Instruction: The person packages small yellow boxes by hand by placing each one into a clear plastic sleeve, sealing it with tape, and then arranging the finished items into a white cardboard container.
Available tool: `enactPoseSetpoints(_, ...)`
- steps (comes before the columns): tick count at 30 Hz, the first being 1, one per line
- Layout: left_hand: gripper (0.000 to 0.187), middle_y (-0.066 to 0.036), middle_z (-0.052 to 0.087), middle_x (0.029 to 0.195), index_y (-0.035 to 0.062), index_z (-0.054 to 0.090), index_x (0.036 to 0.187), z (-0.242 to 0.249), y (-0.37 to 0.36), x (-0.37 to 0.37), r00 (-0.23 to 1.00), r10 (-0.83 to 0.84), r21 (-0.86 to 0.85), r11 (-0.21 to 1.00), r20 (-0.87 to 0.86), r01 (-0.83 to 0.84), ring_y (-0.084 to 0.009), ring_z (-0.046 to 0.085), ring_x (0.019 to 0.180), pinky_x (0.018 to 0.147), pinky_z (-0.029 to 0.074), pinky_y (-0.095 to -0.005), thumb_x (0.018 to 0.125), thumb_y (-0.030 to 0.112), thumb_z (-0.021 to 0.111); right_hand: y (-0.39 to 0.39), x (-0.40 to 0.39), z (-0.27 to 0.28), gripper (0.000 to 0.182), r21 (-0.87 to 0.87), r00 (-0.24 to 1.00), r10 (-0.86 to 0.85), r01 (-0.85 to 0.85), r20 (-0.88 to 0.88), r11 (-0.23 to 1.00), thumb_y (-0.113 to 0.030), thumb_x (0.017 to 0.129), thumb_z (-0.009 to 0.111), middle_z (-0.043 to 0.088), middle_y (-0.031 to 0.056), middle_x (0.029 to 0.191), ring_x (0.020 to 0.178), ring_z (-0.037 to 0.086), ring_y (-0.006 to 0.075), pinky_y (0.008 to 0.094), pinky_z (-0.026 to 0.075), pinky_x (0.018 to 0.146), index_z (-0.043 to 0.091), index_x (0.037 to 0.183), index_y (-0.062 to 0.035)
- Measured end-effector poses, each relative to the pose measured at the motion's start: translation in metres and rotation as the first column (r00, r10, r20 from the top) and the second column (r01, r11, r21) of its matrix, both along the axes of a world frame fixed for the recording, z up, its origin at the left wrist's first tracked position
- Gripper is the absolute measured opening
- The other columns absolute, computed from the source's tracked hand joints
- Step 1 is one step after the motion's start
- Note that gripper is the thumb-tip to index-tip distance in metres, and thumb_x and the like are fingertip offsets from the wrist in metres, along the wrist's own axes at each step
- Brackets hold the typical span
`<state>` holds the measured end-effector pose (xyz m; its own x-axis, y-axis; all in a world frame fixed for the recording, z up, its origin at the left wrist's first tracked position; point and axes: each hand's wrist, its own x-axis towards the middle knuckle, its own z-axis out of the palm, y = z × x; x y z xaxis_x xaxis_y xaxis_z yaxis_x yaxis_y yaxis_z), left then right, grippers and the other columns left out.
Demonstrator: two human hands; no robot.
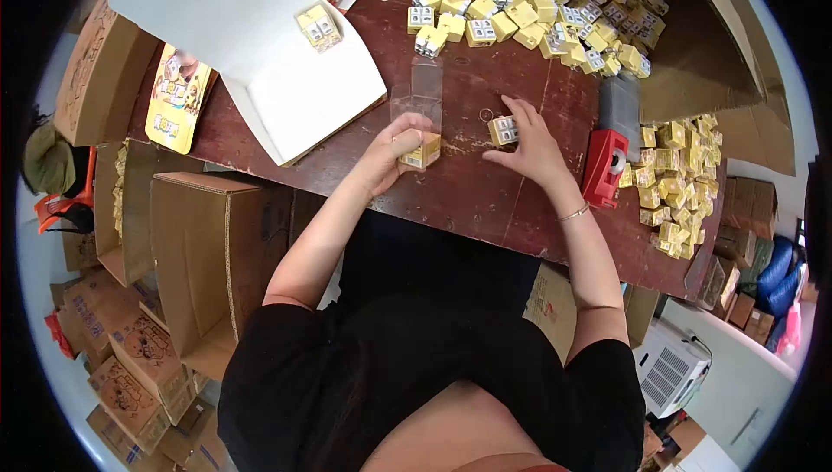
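Note:
My left hand (387, 157) is closed around a small yellow box (422, 153) at the front part of the dark red table. Just beyond it, a clear plastic case (426, 82) overlaps the tabletop and the left fingers. My right hand (535, 144) has its thumb and fingers spread apart on either side of a small yellow box with a white, dark-marked face (503, 130). A thin ring-shaped loop (486, 114) shows beside that box.
A heap of yellow boxes (520, 13) covers the back of the table (468, 203); more yellow pieces (676, 186) lie at right. A red tape dispenser (605, 169) stands near my right forearm. At left are an open white carton (321, 99) and a printed yellow package (178, 99).

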<state>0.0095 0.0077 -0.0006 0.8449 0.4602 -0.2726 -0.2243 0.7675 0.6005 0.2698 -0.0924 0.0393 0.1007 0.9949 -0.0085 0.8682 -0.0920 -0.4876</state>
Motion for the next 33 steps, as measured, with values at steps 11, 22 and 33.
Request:
enactPoseSetpoints(11, 0.041, -0.002, 0.06, 0.098, 0.0074, 0.055, 0.111, 0.012, 0.011, 0.02, 0.926, -0.08, 0.511, 0.815, -0.37, 0.274, -0.0103, 0.058, 0.091, 0.081, 0.047, -0.0266, 0.081, 0.027, 0.076, -0.009, 0.017, 0.076, 0.057, 0.088, 0.955, 0.129, -0.109, -0.266, 0.99, 0.003, 0.07, 0.071, 0.061, 0.0088, 0.114, 0.11, 0.056, 0.0279, 0.0367, 0.046, 0.095, 0.055, 0.123, -0.0122)
enactPoseSetpoints(22, 0.05, -0.006, 0.063, 0.095, 0.0038, 0.053, 0.109, 0.024, -0.012, 0.065, 0.897, -0.234, 0.578, 0.697, -0.376, 0.424, -0.0127, 0.059, 0.09, 0.078, 0.048, -0.0284, 0.073, 0.022, 0.082, -0.004, -0.002, 0.111, 0.044, -0.03, 0.911, 0.366, -0.379, -0.191, 0.925, 0.012, 0.073, 0.058, 0.055, 0.0112, 0.117, 0.107, 0.059, 0.0319, 0.0386, 0.05, 0.09, 0.058, 0.114, -0.0045)
enactPoseSetpoints(33, 0.075, -0.012, 0.046, 0.134, 0.0075, 0.028, 0.139, -0.017, -0.062, 0.091, 0.979, 0.15, 0.909, 0.412, -0.137, 0.064, -0.0221, 0.045, 0.127, 0.106, 0.038, -0.0363, 0.083, 0.021, 0.075, -0.079, -0.006, 0.01, 0.005, -0.075, 0.441, -0.259, 0.392, -0.859, 0.917, -0.008, 0.094, 0.06, 0.06, 0.0007, 0.084, 0.074, 0.057, 0.0071, 0.0224, 0.051, 0.064, 0.06, 0.096, -0.0042)
